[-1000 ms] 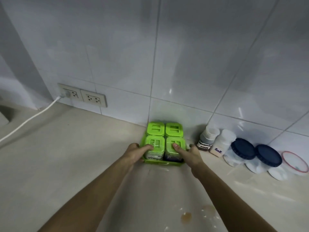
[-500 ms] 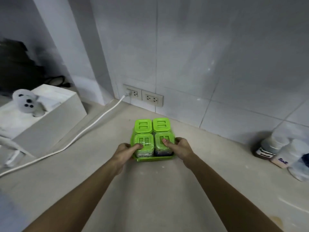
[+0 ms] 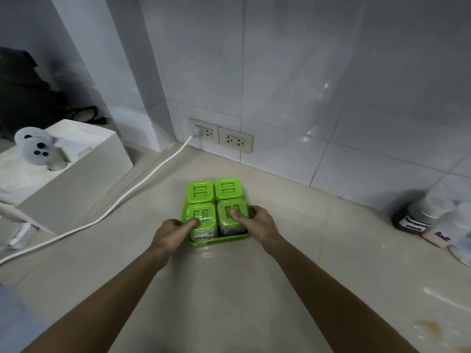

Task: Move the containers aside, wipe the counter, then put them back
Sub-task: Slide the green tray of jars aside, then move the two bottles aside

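Observation:
A green tray [image 3: 219,239] holds several square jars with green lids [image 3: 213,191] on the beige counter [image 3: 293,225], in the middle of the view. My left hand [image 3: 171,233] grips the tray's left front corner, thumb on the near left lid. My right hand [image 3: 258,224] grips the right side, thumb on the near right lid. Whether the tray rests on the counter or is just above it I cannot tell. At the right edge stand a dark labelled jar [image 3: 414,220] and a white salt bottle [image 3: 444,231], blurred.
A white box [image 3: 74,174] with a white panda-faced object [image 3: 38,149] stands at the left. A white cable [image 3: 132,189] runs across the counter from the wall sockets [image 3: 220,135]. Brown stains [image 3: 430,327] mark the counter at the lower right. The tiled wall is close behind.
Both hands have carried the green tray leftwards along the counter, away from the jars by the wall and towards the sockets. Over the last half second it has hardly moved.

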`<state>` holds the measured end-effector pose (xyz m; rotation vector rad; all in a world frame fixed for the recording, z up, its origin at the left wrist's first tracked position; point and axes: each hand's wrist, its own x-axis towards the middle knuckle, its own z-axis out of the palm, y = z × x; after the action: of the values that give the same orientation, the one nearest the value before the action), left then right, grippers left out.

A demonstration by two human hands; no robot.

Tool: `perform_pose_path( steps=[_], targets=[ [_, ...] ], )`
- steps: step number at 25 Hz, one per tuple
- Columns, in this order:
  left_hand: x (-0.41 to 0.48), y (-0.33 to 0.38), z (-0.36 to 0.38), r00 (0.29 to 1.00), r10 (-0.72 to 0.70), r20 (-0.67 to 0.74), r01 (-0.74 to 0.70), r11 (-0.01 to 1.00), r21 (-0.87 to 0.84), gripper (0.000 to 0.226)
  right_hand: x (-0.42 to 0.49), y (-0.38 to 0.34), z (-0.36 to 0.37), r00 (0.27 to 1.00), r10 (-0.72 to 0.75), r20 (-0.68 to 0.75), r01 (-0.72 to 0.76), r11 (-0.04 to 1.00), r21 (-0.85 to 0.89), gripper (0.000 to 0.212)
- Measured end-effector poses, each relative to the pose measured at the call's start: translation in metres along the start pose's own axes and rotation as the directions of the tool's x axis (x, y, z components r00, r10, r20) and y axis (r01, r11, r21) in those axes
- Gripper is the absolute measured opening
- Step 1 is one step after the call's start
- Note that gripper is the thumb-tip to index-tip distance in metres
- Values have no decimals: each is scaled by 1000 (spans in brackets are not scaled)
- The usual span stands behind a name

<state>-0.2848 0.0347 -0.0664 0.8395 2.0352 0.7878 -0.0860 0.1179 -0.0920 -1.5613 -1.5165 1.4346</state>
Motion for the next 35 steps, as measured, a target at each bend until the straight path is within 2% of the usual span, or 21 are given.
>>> perform_pose_path(
  steps=[1,2,3,5,8,11,15,18,20,23,27,31,35],
  targets=[
    [1,5,1,990,67,-123,-42,980,195,59,-1,0,-6,1000,-20,4,20,999,-37,50],
    [0,13,6,950,208,-231,-107,916,386,58,-3,1,-18,999,-42,-2,42,996,-84,53],
    [-1,22,13,883,384,-270,-198,825,529,52,-5,3,-35,997,-74,-22,70,986,-149,55],
    [-8,51,40,770,615,-170,-394,668,631,39,-11,9,-85,984,-158,-87,124,943,-308,51],
    [-22,99,106,656,747,105,-643,480,597,29,-31,23,-177,948,-265,-177,139,843,-520,38],
    [-45,143,186,563,775,286,-781,386,491,29,-57,42,-264,893,-361,-268,91,728,-679,28],
    [-77,190,287,456,768,450,-882,323,343,38,-73,70,-364,844,-376,-383,-167,494,-853,43],
    [-92,223,349,386,754,532,-920,273,280,56,-73,85,-409,878,-312,-364,-247,357,-901,55],
    [-99,241,385,378,720,582,-926,278,256,67,-71,93,-426,895,-276,-350,-227,393,-891,58],
    [-105,256,419,393,693,605,-919,318,233,71,-65,99,-435,888,-307,-343,-145,520,-842,52],
    [-108,277,435,475,668,573,-878,320,355,54,-58,98,-430,857,-333,-394,-102,639,-763,45],
    [-100,277,402,517,638,571,-850,308,427,48,-54,89,-420,862,-364,-351,-41,641,-766,54],
    [-80,255,319,582,599,550,-807,339,484,46,-41,61,-374,874,-381,-302,107,758,-644,59]
  ],
)
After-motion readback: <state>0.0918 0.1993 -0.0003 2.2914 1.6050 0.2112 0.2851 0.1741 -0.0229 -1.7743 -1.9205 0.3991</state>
